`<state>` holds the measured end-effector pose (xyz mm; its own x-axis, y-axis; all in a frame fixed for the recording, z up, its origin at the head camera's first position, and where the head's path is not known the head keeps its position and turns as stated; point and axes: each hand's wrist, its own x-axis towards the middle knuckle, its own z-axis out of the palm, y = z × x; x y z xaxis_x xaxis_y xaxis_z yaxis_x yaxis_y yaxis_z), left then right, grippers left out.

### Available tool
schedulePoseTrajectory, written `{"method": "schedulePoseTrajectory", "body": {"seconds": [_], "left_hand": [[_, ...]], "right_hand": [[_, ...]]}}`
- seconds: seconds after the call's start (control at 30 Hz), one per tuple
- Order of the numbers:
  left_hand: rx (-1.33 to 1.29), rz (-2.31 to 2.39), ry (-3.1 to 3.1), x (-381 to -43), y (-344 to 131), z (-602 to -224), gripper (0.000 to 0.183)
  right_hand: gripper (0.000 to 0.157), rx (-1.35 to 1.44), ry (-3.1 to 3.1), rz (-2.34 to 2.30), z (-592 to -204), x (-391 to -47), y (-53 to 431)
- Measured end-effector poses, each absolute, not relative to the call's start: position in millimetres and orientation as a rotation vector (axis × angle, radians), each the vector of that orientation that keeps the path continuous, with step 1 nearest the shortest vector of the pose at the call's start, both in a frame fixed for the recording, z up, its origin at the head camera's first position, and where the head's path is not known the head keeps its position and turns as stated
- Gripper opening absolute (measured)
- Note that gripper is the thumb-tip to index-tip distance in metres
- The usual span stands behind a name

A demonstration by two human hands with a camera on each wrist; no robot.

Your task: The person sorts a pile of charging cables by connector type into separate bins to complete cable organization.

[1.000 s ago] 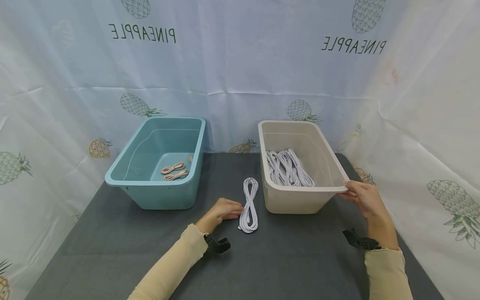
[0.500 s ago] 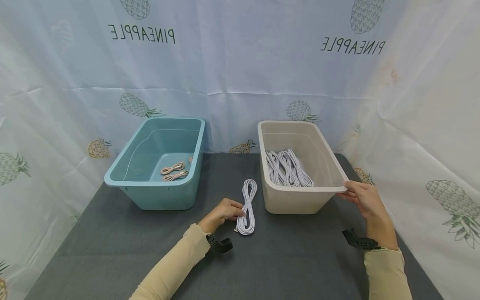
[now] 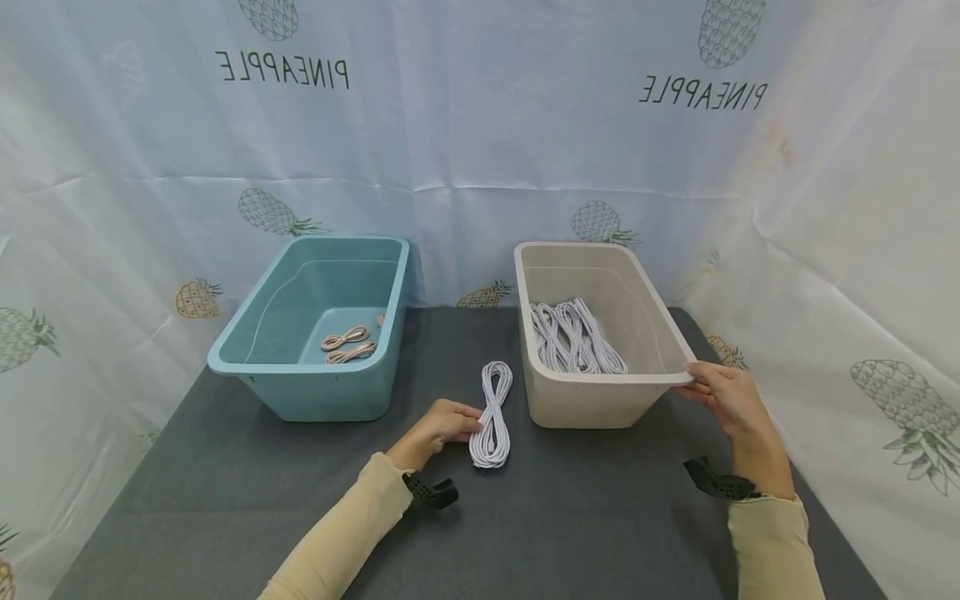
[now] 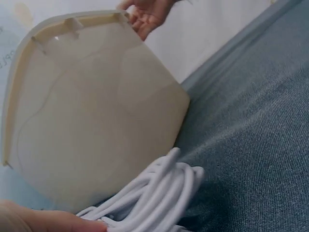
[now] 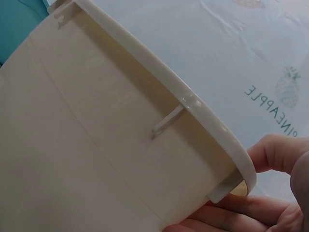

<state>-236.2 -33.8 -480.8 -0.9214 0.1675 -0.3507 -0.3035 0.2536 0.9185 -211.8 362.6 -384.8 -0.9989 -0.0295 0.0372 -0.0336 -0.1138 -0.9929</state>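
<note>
In the head view my left hand (image 3: 442,423) pinches the left side of a coiled white cable (image 3: 491,417), looped like a figure eight, between the two bins. The left wrist view shows its thick white loops (image 4: 164,193) beside a finger. My right hand (image 3: 727,400) grips the front right corner of the beige bin (image 3: 581,404), thumb at the rim and fingers underneath, as the right wrist view shows. Several white coiled cables (image 3: 573,337) lie in that bin.
A teal bin (image 3: 322,396) stands at the left, with pinkish coiled cables (image 3: 348,352) inside. Both bins stand on a dark cloth-covered table (image 3: 570,517), against a white pineapple-print curtain (image 3: 480,125).
My left hand has taken hold of the white cable, which has shifted slightly left and turned a little. The right hand stays at the beige bin's corner.
</note>
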Motion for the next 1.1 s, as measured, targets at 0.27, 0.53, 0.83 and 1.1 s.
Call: {"method": "schedulePoseTrajectory", "body": {"seconds": [0.27, 0.53, 0.83, 1.1], "left_hand": [[-0.168, 1.828, 2.081, -237, -40, -473, 0.033], [-0.169, 1.844, 2.063, -237, -44, -468, 0.034], [-0.143, 1.884, 2.047, -237, -49, -456, 0.034], [-0.123, 1.887, 2.048, -239, -55, -441, 0.035]], "right_hand": [[0.036, 0.089, -2.059, 2.359, -384, -211, 363], [0.035, 0.095, -2.06, 2.347, -385, -212, 363], [0.035, 0.093, -2.07, 2.328, -387, -212, 363], [0.036, 0.071, -2.1, 2.325, -386, -212, 364]]}}
